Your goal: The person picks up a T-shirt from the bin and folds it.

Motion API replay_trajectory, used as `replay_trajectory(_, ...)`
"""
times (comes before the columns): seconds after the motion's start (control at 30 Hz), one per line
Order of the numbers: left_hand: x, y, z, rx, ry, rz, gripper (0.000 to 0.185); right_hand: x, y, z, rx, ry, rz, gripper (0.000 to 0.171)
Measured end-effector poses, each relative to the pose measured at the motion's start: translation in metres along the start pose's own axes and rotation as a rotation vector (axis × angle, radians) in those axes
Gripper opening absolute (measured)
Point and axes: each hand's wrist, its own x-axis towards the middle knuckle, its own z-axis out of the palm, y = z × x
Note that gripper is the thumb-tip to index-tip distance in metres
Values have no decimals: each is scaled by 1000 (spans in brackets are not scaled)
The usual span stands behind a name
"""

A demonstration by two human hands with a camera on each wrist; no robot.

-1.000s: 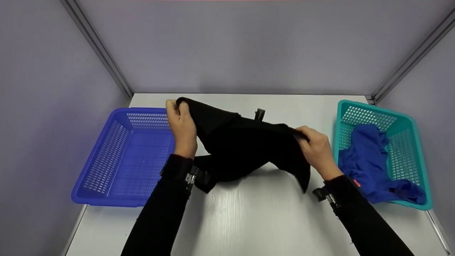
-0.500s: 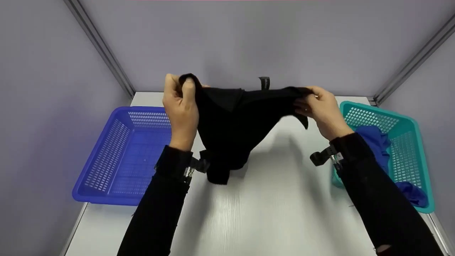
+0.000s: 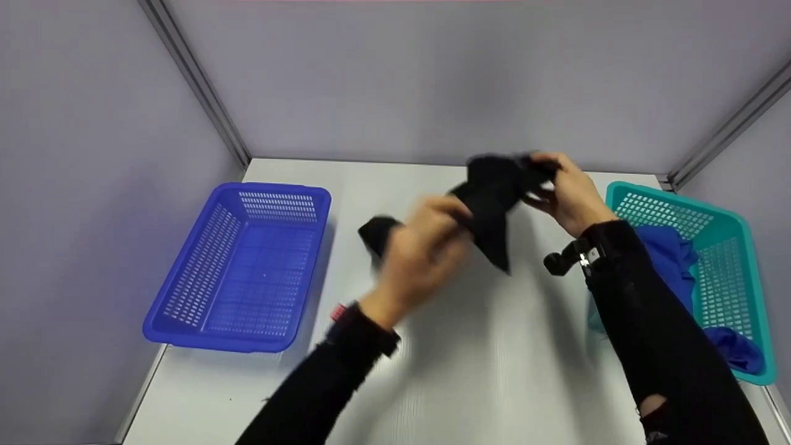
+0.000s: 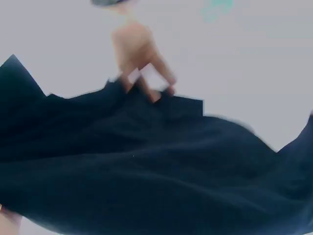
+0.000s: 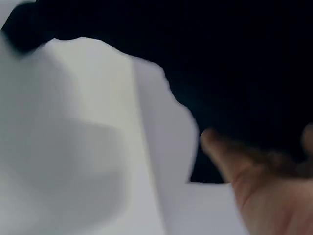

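Observation:
A black garment [image 3: 491,201] hangs bunched between my two hands above the white table. My left hand [image 3: 423,256] is motion-blurred in the head view; its curled fingers hold the near part of the cloth. At the back right, my right hand [image 3: 575,191] pinches the garment's upper edge between thumb and fingers. In the left wrist view the dark cloth [image 4: 146,186] spreads wide, with the right hand [image 4: 139,54] on its top edge. Cloth [image 5: 220,63] fills much of the right wrist view, over the thumb.
A blue plastic basket [image 3: 312,272] stands on the left of the white table [image 3: 451,383]. On the right is a teal basket [image 3: 744,272] with blue cloth [image 3: 667,259] in it, partly hidden by the right forearm. Grey panels [image 3: 395,80] rise behind and beside the table.
Both hands first lifted the garment, stretched between them. Then my left hand swung right and nearer, and the cloth bunched toward the right hand. The label at its edge no longer shows in the head view.

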Motion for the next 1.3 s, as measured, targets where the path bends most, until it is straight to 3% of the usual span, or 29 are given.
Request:
replay_trajectory(0.1, -50, 4, 42, 101, -314, -14, 11, -3, 18, -29, -101, 69, 89, 35)
replay_trajectory(0.17, -79, 9, 66, 144, -521, -45, 16, -7, 28, -45, -179, 58, 126, 48)
replay_trajectory(0.23, -103, 14, 85, 122, -733, -91, 19, -10, 36, -56, -257, 26, 139, 58)
replay_trajectory(0.37, -130, 18, 103, 76, -1113, -124, 38, -13, 50, -63, -475, -44, 101, 64)
replay_trajectory(0.43, -135, 13, 104, 91, -1197, -95, 45, -15, 59, -57, -664, -62, 55, 63)
replay_trajectory(0.47, -136, 9, 103, 121, -1194, -75, 45, -17, 65, -53, -770, -78, 16, 62)
replay_trajectory(0.53, -137, -7, 97, 194, -1117, -104, 42, -21, 82, -42, -993, -117, -72, 57)
replay_trajectory(0.57, -138, -18, 92, 240, -1065, -138, 42, -25, 94, -37, -1096, -134, -118, 54)
replay_trajectory(0.63, -142, -42, 79, 314, -996, -272, 47, -35, 120, -26, -1257, -188, -169, 51)
replay_trajectory(0.7, -152, -64, 63, 404, -994, -409, 57, -49, 148, -15, -1344, -267, -152, 53)
replay_trajectory(0.8, -172, -89, 39, 552, -1065, -524, 69, -72, 183, -1, -1447, -381, -83, 64)
replay_trajectory(0.87, -184, -97, 26, 639, -1072, -503, 71, -83, 198, 4, -1518, -419, -84, 68)
replay_trajectory(0.97, -188, -101, 11, 729, -1015, -433, 66, -88, 212, 0, -1616, -403, -156, 67)
replay_trajectory(1.07, -183, -102, -2, 790, -963, -313, 46, -87, 216, -10, -1641, -340, -207, 63)
replay_trajectory(1.2, -170, -100, -24, 864, -878, -143, 16, -84, 212, -24, -1591, -285, -182, 62)
replay_trajectory(1.3, -159, -91, -41, 861, -795, -25, 14, -81, 208, -31, -1560, -257, -147, 63)
